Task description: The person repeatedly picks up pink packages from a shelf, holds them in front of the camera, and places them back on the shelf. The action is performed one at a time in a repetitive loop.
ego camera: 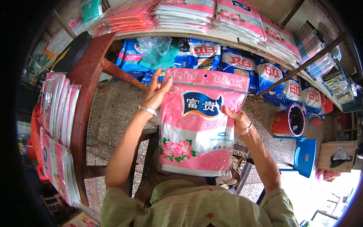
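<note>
A flat pink and white plastic packet (198, 122) of tablecloths, printed with peonies, is held upright before me above my lap. My left hand (156, 89) pinches its upper left corner between thumb and fingers. The right side edge is gripped by my right hand (238, 117), with the thumb on the front face; its other fingers are partly hidden behind the packet. Similar packets (58, 107) lean in a row on the dark red wooden bench (80, 113) to my left, with another stack (58, 170) nearer me.
Stacks of pink packets (184, 14) lie along a shelf ahead. Blue detergent bags (238, 63) stand below it. To the right are a red bin (286, 120), a blue plastic chair (306, 156) and a slanting metal bar (300, 68). A black round item (71, 54) rests on the bench.
</note>
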`<move>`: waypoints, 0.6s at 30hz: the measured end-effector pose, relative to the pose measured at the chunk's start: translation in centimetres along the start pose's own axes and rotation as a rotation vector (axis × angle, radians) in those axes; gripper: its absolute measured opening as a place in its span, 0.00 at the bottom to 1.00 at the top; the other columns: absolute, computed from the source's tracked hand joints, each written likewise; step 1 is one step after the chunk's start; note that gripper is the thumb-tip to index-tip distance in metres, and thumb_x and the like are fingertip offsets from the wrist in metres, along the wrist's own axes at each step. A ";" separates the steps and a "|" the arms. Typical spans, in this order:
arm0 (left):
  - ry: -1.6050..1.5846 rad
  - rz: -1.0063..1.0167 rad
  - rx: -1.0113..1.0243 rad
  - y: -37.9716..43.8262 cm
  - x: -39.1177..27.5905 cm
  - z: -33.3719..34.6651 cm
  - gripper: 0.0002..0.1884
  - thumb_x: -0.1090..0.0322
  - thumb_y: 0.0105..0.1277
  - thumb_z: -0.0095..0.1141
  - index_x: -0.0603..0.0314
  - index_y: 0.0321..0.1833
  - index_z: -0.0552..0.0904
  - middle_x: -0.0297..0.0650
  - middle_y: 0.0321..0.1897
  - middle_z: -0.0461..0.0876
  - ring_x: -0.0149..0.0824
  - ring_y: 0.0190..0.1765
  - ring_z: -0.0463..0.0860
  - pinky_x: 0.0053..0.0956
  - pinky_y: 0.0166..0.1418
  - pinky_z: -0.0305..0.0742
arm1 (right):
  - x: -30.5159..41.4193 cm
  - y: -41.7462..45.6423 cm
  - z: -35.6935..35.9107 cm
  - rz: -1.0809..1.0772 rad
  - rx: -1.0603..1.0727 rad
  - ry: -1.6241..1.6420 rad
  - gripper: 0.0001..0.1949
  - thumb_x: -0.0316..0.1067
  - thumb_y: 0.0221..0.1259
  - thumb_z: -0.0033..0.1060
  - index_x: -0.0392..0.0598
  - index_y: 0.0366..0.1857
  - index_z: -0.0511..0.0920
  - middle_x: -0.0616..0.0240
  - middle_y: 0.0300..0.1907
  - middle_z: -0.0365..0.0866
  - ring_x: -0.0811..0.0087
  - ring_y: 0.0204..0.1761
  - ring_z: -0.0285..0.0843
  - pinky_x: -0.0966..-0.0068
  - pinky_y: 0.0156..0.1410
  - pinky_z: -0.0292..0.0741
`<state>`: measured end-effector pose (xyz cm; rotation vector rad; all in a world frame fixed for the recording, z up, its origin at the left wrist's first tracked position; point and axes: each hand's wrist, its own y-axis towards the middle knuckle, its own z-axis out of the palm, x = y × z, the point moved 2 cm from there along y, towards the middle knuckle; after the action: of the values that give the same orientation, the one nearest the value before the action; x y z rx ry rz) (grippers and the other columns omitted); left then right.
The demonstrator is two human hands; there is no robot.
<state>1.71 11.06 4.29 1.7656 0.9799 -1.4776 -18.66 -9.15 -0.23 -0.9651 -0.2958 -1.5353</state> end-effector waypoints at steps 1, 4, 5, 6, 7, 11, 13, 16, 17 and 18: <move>-0.045 -0.066 0.037 0.6 0.5 -0.4 0.31 0.59 0.61 0.56 0.57 0.65 0.60 0.37 0.38 0.76 0.24 0.40 0.76 0.20 0.47 0.70 | 0.5 0.0 0.2 -0.023 0.000 -0.031 0.10 0.29 0.53 0.62 0.49 0.40 0.79 0.70 0.39 0.81 0.78 0.44 0.75 0.78 0.51 0.72; -0.300 0.040 -0.002 1.4 1.1 0.1 0.21 0.69 0.60 0.56 0.55 0.57 0.68 0.32 0.28 0.76 0.20 0.35 0.74 0.18 0.43 0.71 | 2.7 0.9 2.4 -0.420 -0.073 -0.196 0.23 0.27 0.56 0.59 0.50 0.57 0.68 0.67 0.47 0.76 0.80 0.42 0.75 0.81 0.48 0.72; -0.333 0.067 -0.007 1.5 1.1 0.2 0.20 0.71 0.60 0.56 0.55 0.55 0.69 0.32 0.26 0.76 0.20 0.34 0.74 0.18 0.42 0.71 | 3.3 0.9 2.6 -0.536 -0.077 -0.235 0.25 0.27 0.57 0.57 0.49 0.60 0.65 0.66 0.49 0.75 0.80 0.42 0.74 0.82 0.48 0.71; -0.329 0.094 -0.038 1.5 1.0 0.2 0.10 0.70 0.62 0.54 0.59 0.45 0.73 0.33 0.28 0.77 0.21 0.33 0.74 0.19 0.42 0.72 | 3.8 0.8 3.0 -0.581 -0.086 -0.307 0.24 0.26 0.57 0.56 0.49 0.60 0.65 0.66 0.48 0.76 0.81 0.42 0.74 0.83 0.48 0.71; -0.309 0.128 -0.005 1.7 1.4 0.1 0.07 0.71 0.62 0.53 0.60 0.42 0.75 0.32 0.28 0.77 0.21 0.34 0.74 0.18 0.42 0.71 | 4.3 0.7 3.3 -0.625 -0.093 -0.378 0.24 0.26 0.58 0.55 0.49 0.60 0.65 0.67 0.47 0.76 0.81 0.43 0.73 0.83 0.48 0.70; -0.356 0.102 0.134 1.9 2.5 -0.4 0.06 0.70 0.63 0.50 0.62 0.36 0.79 0.32 0.35 0.79 0.21 0.36 0.75 0.16 0.44 0.69 | 5.4 0.8 3.4 -0.675 -0.117 -0.575 0.21 0.25 0.59 0.54 0.47 0.58 0.68 0.68 0.45 0.78 0.83 0.43 0.72 0.85 0.49 0.69; -0.387 0.024 0.162 1.6 0.9 -0.4 0.08 0.70 0.62 0.51 0.62 0.42 0.80 0.34 0.39 0.80 0.21 0.38 0.75 0.16 0.46 0.69 | 5.6 1.4 1.4 -0.586 -0.162 -0.745 0.16 0.25 0.58 0.55 0.44 0.51 0.74 0.69 0.44 0.79 0.83 0.43 0.72 0.84 0.50 0.69; -0.284 0.038 0.193 1.4 0.8 -1.4 0.13 0.73 0.59 0.54 0.63 0.48 0.79 0.36 0.43 0.81 0.20 0.39 0.76 0.16 0.46 0.71 | 5.7 2.3 1.4 -0.579 -0.097 -0.626 0.15 0.22 0.56 0.56 0.44 0.49 0.76 0.69 0.43 0.79 0.83 0.43 0.73 0.83 0.51 0.70; -0.240 0.052 0.188 1.4 0.6 -1.6 0.13 0.74 0.58 0.55 0.64 0.48 0.79 0.36 0.42 0.81 0.20 0.39 0.76 0.15 0.45 0.71 | 6.0 2.2 1.4 -0.575 -0.102 -0.656 0.15 0.22 0.55 0.56 0.44 0.48 0.76 0.68 0.43 0.79 0.82 0.43 0.73 0.83 0.50 0.70; -0.203 0.063 0.161 1.3 0.2 -1.9 0.14 0.77 0.57 0.55 0.65 0.47 0.79 0.37 0.41 0.82 0.22 0.38 0.77 0.15 0.44 0.73 | 6.3 1.8 2.1 -0.570 -0.107 -0.681 0.16 0.21 0.55 0.56 0.44 0.48 0.76 0.68 0.43 0.79 0.82 0.43 0.73 0.84 0.50 0.70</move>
<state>3.79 11.99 4.48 1.6984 0.7143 -1.6968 -15.66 -12.51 4.98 -1.5687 -1.0504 -1.6854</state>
